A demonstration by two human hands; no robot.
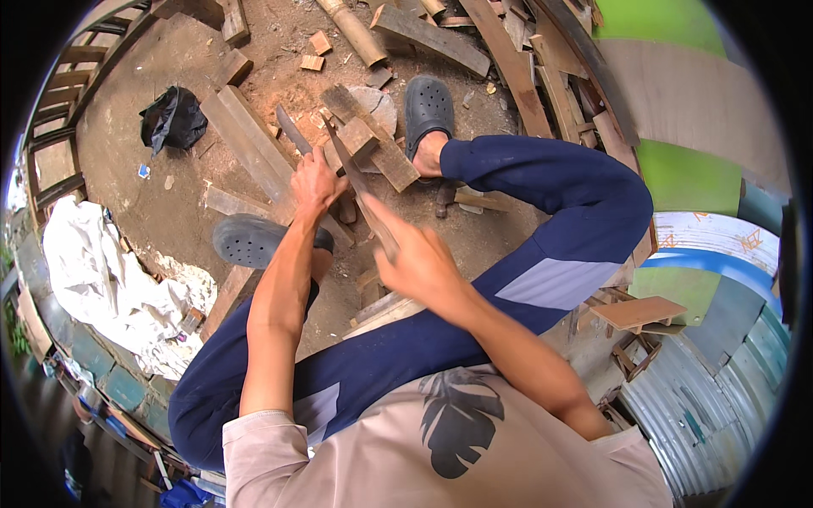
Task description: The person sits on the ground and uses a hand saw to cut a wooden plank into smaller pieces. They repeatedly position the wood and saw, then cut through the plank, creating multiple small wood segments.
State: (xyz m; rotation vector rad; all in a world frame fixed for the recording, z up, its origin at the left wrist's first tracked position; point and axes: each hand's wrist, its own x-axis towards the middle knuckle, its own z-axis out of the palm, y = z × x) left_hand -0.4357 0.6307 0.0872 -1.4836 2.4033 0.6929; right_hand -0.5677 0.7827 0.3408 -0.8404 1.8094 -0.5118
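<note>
My right hand [423, 269], slightly blurred, is closed round the near end of a handsaw [360, 182] with a long, tapering, brownish blade. The blade points away from me and crosses a short wooden block [356, 140]. My left hand [318, 184] is closed on that block, close to the blade's left side; its grip is partly hidden. Under the block lies a thicker wooden plank [392, 164], slanting between my feet. A second, curved metal blade [292, 129] shows just beyond my left fingers. To the right of the plank is a hammer head [445, 199].
Long planks [247, 140] lie left of my hands. Dark clogs [429, 106] are on my feet. A black plastic bag [174, 118] and white cloth [97, 271] are at left. Bamboo [354, 32] and scrap timber lie ahead; corrugated metal sheets [694, 423] are at right.
</note>
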